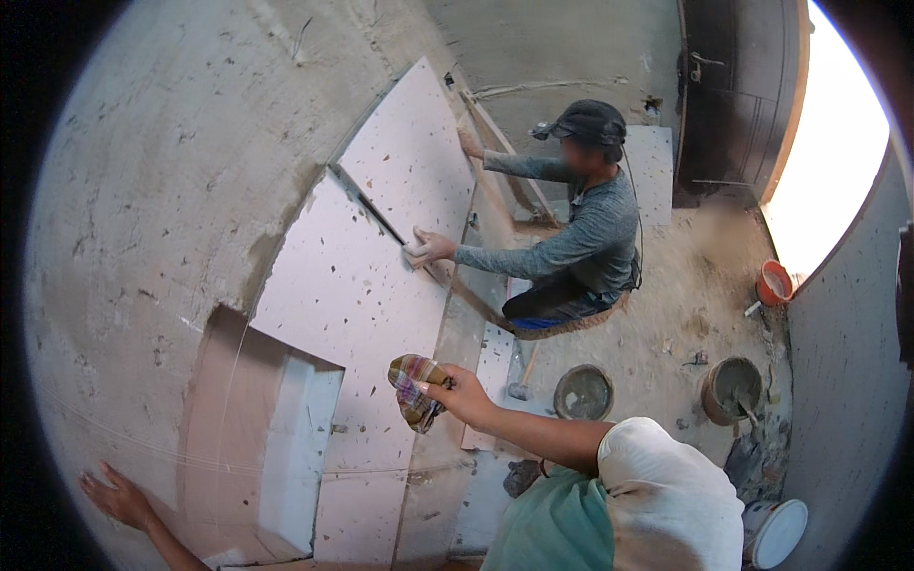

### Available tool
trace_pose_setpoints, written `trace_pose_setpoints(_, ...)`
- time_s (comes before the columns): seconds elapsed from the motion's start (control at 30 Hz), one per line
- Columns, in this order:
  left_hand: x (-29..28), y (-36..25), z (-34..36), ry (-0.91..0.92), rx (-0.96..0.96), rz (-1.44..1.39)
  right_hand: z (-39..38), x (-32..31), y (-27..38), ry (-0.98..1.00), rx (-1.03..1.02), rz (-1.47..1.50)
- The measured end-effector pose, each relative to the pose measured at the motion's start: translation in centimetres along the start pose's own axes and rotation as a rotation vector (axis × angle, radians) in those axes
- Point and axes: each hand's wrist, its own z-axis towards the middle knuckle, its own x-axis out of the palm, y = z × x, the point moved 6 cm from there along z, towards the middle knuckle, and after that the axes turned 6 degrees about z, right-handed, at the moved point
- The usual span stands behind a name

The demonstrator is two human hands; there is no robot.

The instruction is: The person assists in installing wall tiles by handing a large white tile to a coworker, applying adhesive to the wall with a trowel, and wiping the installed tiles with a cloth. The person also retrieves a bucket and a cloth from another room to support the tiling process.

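My right hand [465, 398] is closed on a bunched plaid cloth [415, 369] in brown, purple and white. I hold it in front of the pale speckled tiles [354, 281] on the wall. At the lower left, my left hand [118, 495] has its fingers spread against the bare grey wall [143, 238]; it holds nothing. Between my hands is a recess [233, 390] in the wall with a pinkish back and a white side panel. A co-worker [586, 224] in a dark cap crouches ahead, both hands on the edges of an upper speckled tile [409, 128].
A mallet [520, 388] lies near a round bucket of grey mix [583, 393]. Another bucket [731, 388] holds mix and a trowel. Farther back are an orange bucket [774, 283] and a dark door [728, 95]. A white bucket [779, 535] stands at the lower right. Thin strings cross the wall.
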Motion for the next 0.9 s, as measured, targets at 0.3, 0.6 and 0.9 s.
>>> trace_pose_setpoints(0.3,0.4,0.3,0.2,0.028,0.011,-0.006,-0.3,0.0,1.3,-0.013,-0.040,-0.030)
trace_pose_setpoints(0.6,0.5,0.0,0.2,-0.076,0.075,0.012,-1.0,0.8,1.9,-0.012,-0.035,-0.066)
trace_pose_setpoints(0.9,-0.8,-0.6,0.6,-0.077,0.050,-0.006,-1.6,1.1,2.8,-0.003,0.019,-0.081)
